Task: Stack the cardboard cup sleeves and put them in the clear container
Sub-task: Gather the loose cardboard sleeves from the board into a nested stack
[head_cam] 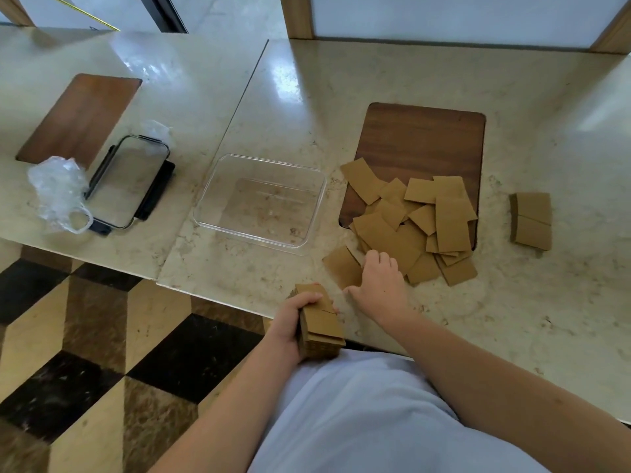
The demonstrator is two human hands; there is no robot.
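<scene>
My left hand grips a thick stack of brown cardboard sleeves at the counter's front edge. My right hand lies palm down on the counter, its fingers reaching onto a single flat sleeve and the near edge of the loose sleeve pile; whether it holds any sleeve is hidden. The pile of several flattened sleeves spreads over the front of a dark wooden board. The clear container stands empty to the left of the pile. A second neat sleeve stack rests far right.
On the left counter lie the container's lid, crumpled clear plastic wrap and another wooden board. A seam separates the two marble counters. Checkered floor shows below left.
</scene>
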